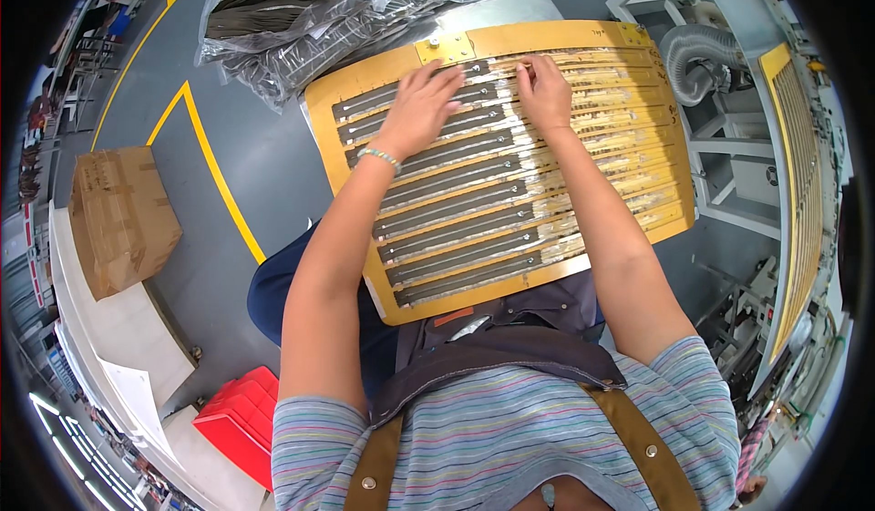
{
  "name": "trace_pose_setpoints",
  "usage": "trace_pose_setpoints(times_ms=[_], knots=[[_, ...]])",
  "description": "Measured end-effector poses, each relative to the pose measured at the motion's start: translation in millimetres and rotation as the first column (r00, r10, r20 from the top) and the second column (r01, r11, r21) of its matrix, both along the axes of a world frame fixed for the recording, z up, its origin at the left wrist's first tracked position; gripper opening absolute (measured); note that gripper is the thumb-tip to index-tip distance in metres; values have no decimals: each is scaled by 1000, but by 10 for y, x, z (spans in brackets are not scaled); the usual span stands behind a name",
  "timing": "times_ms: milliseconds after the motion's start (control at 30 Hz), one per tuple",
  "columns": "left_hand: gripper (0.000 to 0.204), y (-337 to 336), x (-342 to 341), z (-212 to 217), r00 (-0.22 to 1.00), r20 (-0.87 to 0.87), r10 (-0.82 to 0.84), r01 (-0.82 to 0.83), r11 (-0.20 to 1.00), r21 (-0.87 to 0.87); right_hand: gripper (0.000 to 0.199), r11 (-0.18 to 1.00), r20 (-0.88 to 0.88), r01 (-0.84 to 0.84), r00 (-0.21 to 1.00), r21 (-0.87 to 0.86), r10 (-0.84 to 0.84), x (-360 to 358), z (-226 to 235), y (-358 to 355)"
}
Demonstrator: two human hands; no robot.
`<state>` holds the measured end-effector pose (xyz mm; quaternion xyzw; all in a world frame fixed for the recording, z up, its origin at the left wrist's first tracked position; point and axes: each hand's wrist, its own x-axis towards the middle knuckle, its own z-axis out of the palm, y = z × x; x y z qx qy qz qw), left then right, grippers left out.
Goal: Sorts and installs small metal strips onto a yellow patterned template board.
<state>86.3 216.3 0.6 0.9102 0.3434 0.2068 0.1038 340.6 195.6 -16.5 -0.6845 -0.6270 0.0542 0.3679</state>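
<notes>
Table hidden beneath yellow slotted board (583, 41), left hand (421, 105) flat on dark strips (456, 203), right hand (544, 92) pinching one strip's end, hands apart.

Bright, even light falls from overhead, with only soft shadows under the forearms on the yellow board (510, 174). Above the board, the clear plastic bags (310, 19) show white glare. Around the board the view bends strongly, darkens to a black rim, and blurs slightly.
</notes>
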Motion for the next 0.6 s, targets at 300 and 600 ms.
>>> trace_pose_setpoints(times_ms=[300,600], knots=[[34,-290,-1427,79,968,-65,241,-238,970,45,16,1000,6,-23,1000,-17,23,11,36,-2],[34,-917,-1932,-363,569,259,780,-771,616,-161,41,951,236,-7,968,-308,83,519,955,-763]])
